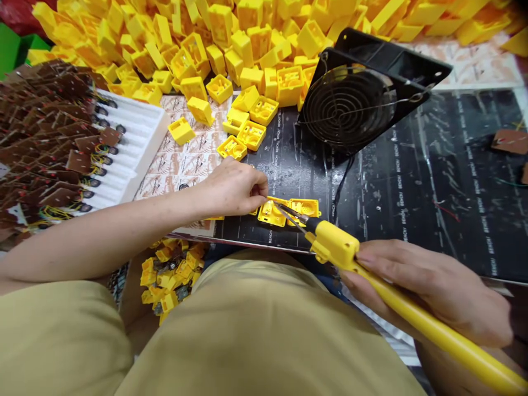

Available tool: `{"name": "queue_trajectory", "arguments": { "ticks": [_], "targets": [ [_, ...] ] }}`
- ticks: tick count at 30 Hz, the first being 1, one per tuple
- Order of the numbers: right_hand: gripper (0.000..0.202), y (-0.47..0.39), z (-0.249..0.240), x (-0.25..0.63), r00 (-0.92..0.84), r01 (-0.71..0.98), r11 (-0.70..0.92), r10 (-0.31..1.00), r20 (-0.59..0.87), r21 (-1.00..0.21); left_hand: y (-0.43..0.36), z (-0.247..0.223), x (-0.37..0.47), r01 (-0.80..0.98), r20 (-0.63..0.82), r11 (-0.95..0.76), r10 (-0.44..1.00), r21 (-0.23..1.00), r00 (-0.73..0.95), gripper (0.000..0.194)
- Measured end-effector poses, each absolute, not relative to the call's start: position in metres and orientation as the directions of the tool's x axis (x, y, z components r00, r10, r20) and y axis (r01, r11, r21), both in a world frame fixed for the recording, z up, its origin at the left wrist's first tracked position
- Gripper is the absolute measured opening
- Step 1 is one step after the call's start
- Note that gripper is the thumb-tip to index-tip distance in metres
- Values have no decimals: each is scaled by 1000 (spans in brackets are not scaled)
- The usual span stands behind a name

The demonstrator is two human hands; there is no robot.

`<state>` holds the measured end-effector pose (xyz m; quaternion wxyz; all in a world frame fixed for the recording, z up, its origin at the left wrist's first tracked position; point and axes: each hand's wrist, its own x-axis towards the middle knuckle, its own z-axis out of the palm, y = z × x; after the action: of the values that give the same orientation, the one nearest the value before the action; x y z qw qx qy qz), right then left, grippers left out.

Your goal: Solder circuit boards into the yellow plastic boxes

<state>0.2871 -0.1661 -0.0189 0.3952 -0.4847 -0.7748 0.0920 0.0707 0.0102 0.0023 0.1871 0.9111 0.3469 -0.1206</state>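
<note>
My right hand [433,291] is wrapped around a yellow soldering iron [336,242], which points left and slightly away from me. Its thin metal tip reaches into a small open yellow plastic case [270,213] at the front edge of the bench. A second open yellow case [307,209] lies right beside that one, partly behind the iron. My left hand [237,187] is closed, thumb and fingers pinched together at the first case's left rim. Whatever is between those fingertips is too small or hidden to make out.
A black fan [350,110] with a wire grille stands on the black bench top [449,181]. Yellow cases [247,49] are heaped along the back. At left, brown circuit boards [45,143] with wires pile on a white foam tray [140,137]. More yellow parts [175,275] sit below the bench edge.
</note>
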Motion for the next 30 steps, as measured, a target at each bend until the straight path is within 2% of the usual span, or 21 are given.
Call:
{"name": "queue_trajectory", "arguments": {
  "ticks": [4,12,20,30],
  "targets": [
    [22,-159,-17,285,-287,730,525,817,501,-437,10,1,72,646,-320,-725,570,239,757,15],
    [31,-152,-6,276,-355,760,553,793,496,-342,11,-2,73,570,-247,-800,523,189,816,16],
    [26,-163,-11,293,-296,779,485,843,448,-398,11,0,74,564,-264,-806,514,177,816,18],
    [19,-158,-4,281,-327,740,554,792,516,-380,11,2,77,582,-330,-798,514,153,792,18]
  ]
}}
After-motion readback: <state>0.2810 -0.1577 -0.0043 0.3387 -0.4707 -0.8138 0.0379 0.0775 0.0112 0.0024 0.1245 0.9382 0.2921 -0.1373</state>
